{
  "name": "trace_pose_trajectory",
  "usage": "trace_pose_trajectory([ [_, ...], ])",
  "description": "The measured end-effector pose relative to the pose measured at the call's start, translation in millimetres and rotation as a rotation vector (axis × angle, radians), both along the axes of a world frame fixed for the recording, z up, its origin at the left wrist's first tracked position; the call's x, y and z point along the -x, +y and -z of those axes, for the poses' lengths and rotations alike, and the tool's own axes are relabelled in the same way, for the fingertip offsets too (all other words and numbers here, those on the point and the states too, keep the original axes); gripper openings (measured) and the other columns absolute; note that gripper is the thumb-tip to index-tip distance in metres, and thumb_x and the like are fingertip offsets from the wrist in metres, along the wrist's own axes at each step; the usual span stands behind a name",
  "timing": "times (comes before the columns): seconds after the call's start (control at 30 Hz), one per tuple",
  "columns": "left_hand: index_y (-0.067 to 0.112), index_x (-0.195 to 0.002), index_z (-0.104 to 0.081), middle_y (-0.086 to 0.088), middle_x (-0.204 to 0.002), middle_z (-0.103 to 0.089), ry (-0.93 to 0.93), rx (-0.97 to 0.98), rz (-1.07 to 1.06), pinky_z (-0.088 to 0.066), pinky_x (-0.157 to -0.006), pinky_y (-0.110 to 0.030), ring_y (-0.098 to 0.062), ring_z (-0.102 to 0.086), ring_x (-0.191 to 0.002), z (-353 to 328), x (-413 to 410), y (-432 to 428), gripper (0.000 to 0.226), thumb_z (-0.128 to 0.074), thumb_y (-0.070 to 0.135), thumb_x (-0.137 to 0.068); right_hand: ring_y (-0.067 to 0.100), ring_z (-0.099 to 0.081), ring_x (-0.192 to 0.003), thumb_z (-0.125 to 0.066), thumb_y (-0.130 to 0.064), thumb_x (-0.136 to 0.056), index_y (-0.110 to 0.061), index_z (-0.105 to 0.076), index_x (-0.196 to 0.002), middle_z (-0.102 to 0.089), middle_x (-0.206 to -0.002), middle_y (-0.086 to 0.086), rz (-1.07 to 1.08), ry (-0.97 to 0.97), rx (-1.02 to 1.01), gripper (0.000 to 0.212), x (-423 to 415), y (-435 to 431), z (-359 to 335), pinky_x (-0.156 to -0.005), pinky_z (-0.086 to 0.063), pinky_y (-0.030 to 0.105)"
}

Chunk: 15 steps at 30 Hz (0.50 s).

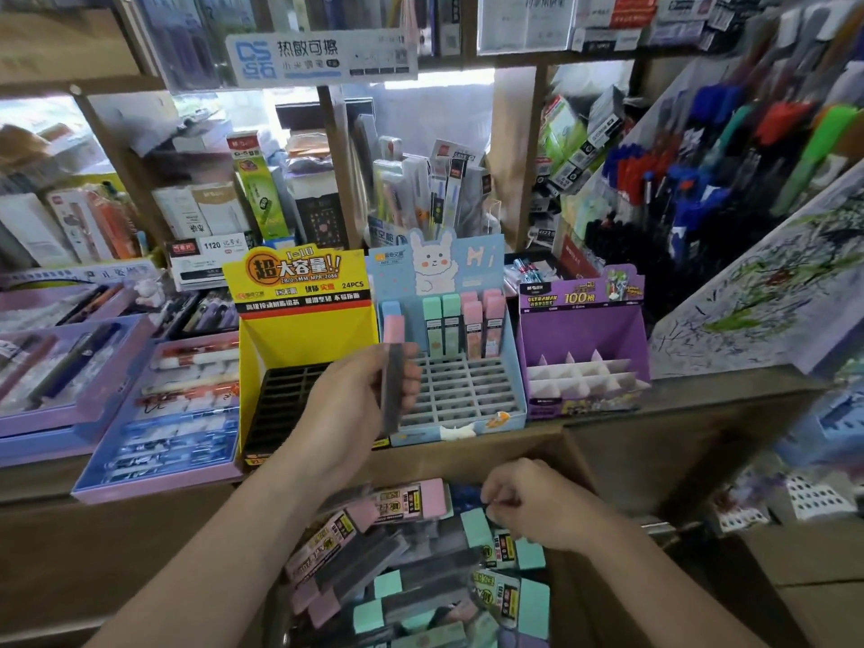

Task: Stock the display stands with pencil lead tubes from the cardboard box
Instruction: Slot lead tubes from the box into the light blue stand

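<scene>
A: Shop shelves all around, stuffed with pens. Wooden counter below, three stands on it. See the tubes?
B: Yes. Big pile in the cardboard box, right at the bottom. Pink tops and green tops.
A: And the left hand?
B: Gripping one pink-top tube, held up straight, just in front of the blue stand.
A: Right hand?
B: Down in the box, fingers curled over the pile. Maybe pinching a tube. Too hard to tell.
A: Which step, then?
B: Looks like filling the blue stand. Only the back row full, lots of empty holes. Yellow stand and purple stand holding none.
A: Next?
B: Probably lining up over an empty hole, then pushing straight down.
</scene>
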<state>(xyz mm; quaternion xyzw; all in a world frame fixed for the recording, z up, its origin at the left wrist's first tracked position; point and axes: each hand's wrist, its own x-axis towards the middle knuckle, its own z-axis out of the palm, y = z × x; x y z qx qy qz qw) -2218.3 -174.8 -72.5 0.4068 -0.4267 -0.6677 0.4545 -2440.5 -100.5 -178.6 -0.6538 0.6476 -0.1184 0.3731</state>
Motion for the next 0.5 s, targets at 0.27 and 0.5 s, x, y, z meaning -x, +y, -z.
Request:
trace_pose_trajectory([
  [0.27,0.002,-0.112,-0.066,-0.021,-0.097,-0.07,-0.124,0.146,0.091,-0.062,-0.079,-0.037,-0.029,-0.07,-0.083,-5.6,41.0,-22.6,0.014,-0.06,0.001,-0.1,-0.006,-0.063,-0.069,-0.066,-0.023,-0.098,-0.025,-0.073,-0.105,-0.07,-0.082,-0.012,-0.004,-0.017,0.022,0.011,1.0,1.2,1.8,-0.064,-0.048,0.014],
  [0.5,0.013,-0.086,-0.075,0.007,-0.067,-0.074,-0.322,0.225,-0.082,-0.058,-0.061,-0.022,-0.009,-0.067,-0.064,6.9,61.1,-43.8,0.016,-0.073,-0.001,-0.091,0.001,-0.066,-0.081,-0.063,-0.021,-0.099,-0.02,-0.072,-0.114,-0.069,-0.088,-0.01,-0.001,-0.03,0.003,0.017,1.2,1.3,-0.2,-0.074,-0.054,0.019],
])
